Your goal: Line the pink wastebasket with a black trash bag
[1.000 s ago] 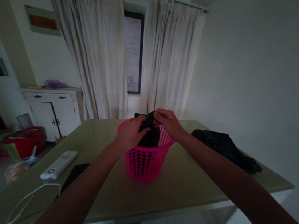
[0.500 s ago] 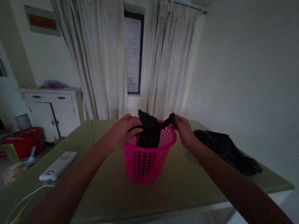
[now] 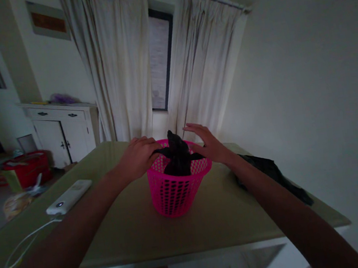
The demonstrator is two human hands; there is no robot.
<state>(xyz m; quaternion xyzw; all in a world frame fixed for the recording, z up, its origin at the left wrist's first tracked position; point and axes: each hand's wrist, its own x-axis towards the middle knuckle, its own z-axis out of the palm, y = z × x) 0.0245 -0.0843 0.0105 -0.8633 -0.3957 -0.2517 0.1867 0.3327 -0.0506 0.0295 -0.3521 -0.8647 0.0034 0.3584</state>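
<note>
A pink perforated plastic basket (image 3: 170,194) stands upright on the table. In it sits a black plastic bag (image 3: 179,162), gathered and knotted at the top, with its ends sticking up and out to both sides. My left hand (image 3: 140,156) is at the basket's left rim, its fingers closed on the bag's left end; the fingertips are partly hidden. Over the right rim, my right hand (image 3: 209,144) has thumb and fingers apart. The bag's right end lies just below its thumb, and I see no grip on it.
Another black plastic bag (image 3: 270,174) lies flattened at the right, partly behind my right forearm. A white device (image 3: 70,196) with a white cable (image 3: 26,239) rests on the table's left side. The green-covered table (image 3: 186,238) has its front edge close to me.
My right hand has let go of the bag's right end and moved up and left over the basket, its fingers spreading. My left hand has shifted slightly left; the basket stays put.
</note>
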